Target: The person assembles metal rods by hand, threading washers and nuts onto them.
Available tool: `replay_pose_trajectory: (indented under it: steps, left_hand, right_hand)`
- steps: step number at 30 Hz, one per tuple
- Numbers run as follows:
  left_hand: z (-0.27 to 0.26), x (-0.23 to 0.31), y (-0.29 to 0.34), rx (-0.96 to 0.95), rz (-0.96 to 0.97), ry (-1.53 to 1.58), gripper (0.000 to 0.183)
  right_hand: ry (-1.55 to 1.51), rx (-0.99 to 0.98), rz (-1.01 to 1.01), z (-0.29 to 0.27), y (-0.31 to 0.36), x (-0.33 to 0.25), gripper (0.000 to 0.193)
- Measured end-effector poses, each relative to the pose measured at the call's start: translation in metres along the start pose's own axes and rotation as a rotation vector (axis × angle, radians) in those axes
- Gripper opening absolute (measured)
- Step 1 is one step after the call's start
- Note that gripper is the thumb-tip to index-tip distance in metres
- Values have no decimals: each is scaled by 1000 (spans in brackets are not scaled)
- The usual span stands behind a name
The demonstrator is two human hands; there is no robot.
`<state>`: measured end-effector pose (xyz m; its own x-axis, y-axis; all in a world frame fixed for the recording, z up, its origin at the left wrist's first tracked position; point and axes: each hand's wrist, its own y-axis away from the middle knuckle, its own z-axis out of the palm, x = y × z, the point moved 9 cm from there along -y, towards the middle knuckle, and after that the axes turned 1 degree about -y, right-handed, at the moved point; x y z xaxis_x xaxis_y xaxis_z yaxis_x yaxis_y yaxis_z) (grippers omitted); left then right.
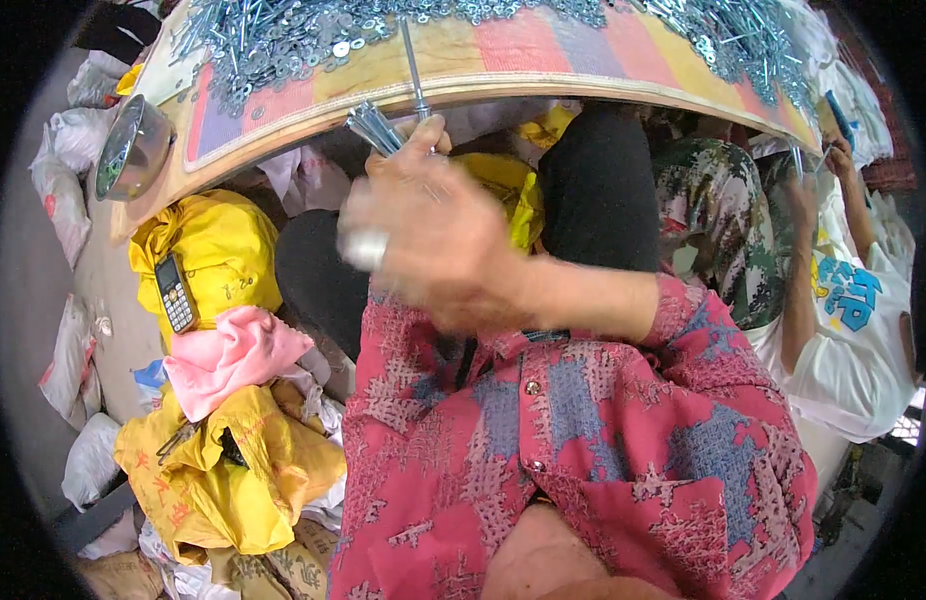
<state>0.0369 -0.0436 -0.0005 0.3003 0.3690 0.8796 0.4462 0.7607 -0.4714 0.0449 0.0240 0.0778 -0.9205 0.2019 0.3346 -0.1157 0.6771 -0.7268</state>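
Observation:
My hands overlap in front of the table's near edge, blurred by motion. My right hand (458, 225) lies across the front, its forearm coming from the right. At the top of the overlap, fingers close round the lower end of a long metal bolt (411, 65), which points up over the table and carries a washer-like piece low on its shaft. A bundle of thin metal bolts (373, 128) sticks out to the left of these fingers. A white band (364, 249) wraps a finger lower down. My left hand is mostly hidden, so its fingers cannot be made out.
Heaps of washers and bolts (283, 50) cover the striped tabletop (523, 75), with more bolts (743, 45) rightward. A metal bowl (135, 150) stands at the left corner. Yellow bags (218, 240), a phone (175, 293) and pink cloth (233, 360) lie left. Another person (843, 330) works at right.

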Motion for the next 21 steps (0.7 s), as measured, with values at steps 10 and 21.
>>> replay_pose_trajectory:
  steps: [10,21]
  left_hand:
    - [15,-36,12,155,-629,578,14]
    - [53,-65,35,-395,-761,25,22]
  right_hand:
    - [-745,49,224,-28,21,92,16]
    - [-1084,-326,620,61,89,144,32]
